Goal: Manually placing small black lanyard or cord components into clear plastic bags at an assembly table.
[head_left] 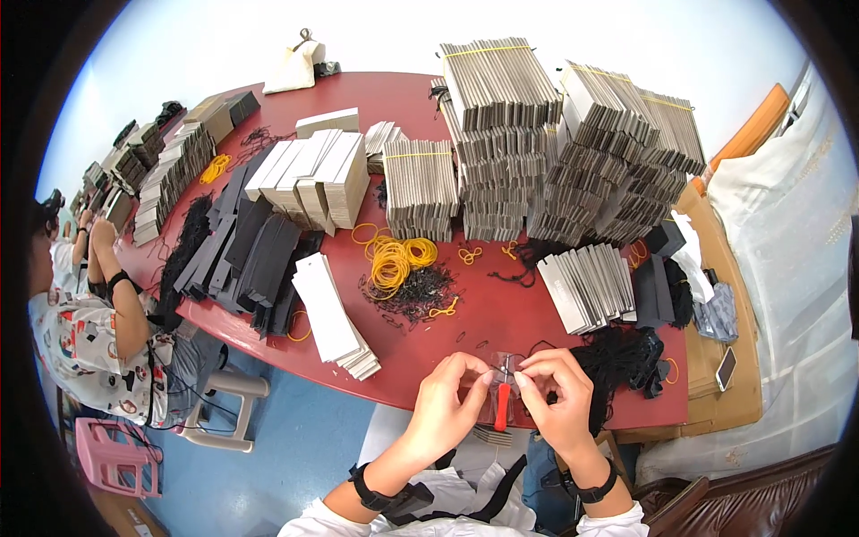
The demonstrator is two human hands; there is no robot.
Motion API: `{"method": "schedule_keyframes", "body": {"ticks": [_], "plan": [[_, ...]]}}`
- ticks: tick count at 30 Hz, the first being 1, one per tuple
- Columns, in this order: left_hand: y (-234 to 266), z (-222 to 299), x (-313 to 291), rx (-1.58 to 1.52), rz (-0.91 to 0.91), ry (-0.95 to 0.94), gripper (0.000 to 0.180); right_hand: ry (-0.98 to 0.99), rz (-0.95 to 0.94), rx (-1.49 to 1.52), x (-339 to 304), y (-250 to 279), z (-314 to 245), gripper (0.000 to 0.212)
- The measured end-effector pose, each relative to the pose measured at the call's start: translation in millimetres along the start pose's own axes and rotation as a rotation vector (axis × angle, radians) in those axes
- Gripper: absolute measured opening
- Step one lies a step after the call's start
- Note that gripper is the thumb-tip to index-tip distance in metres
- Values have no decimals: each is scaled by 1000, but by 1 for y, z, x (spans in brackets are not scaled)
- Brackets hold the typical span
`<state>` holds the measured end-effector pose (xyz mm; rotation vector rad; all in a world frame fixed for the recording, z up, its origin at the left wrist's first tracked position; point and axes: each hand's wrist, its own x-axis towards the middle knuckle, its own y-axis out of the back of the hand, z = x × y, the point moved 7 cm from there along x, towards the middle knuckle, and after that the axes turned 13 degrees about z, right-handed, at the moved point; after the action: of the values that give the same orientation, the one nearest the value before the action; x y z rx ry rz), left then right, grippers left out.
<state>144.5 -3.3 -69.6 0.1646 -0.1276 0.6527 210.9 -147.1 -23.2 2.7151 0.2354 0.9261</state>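
My left hand (450,394) and my right hand (555,394) meet at the near edge of the red table (501,313). Between their fingertips they pinch a small clear plastic piece with a thin black string (507,365). A small red-handled tool (502,407) hangs below the fingers, between the two hands; which hand grips it is unclear. A heap of black strings (617,358) lies right beside my right hand. Yellow rubber bands (394,259) and loose black strings (416,295) lie farther out in front of my left hand.
Tall banded stacks of grey folded cards (501,134) fill the far side. White card stacks (335,313), black strips (250,251) and a small grey card fan (586,286) lie on the table. Another person (98,322) sits at the left. A phone (726,368) rests on cardboard at right.
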Motion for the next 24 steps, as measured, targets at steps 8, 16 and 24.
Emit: {"method": "schedule_keyframes", "body": {"ticks": [8,16,24], "plan": [[0,12,-1,33,-9,-164,8,-495,-148,370,-16,-11,29,19],[-4,15,-8,65,-69,-252,11,-304,-253,155,-15,-9,25,12],[-12,-13,-21,-377,-8,215,7,-570,-234,365,-26,-13,35,7]]}}
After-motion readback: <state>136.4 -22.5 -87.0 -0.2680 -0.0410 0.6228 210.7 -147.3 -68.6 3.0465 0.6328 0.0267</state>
